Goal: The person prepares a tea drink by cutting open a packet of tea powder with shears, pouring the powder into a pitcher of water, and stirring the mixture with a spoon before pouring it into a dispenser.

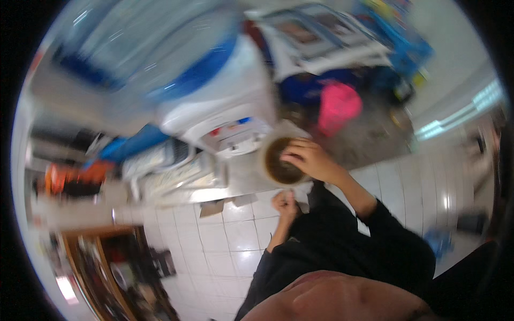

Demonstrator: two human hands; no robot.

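Observation:
My right hand (309,158) is over a round pale bowl (263,160) of brown liquid, its fingers bent above the surface or just in it; blur hides whether they pinch anything. Nearer my body, just below the bowl, my left hand (286,204) is curled beside a white cloth or paper (303,197); whether it grips this is unclear. The bowl is at the edge of a grey counter (245,172), in front of a white water dispenser (217,104) with a large blue-tinted bottle (160,44) on top.
A bright pink cloth or bag (339,105) lies beyond the bowl on the right, near dark blue bags and a white printed bag (333,52). Left of the dispenser are pale boxed items (176,170) and an orange object (76,176). A shelf unit (100,273) stands on the tiled floor (237,240).

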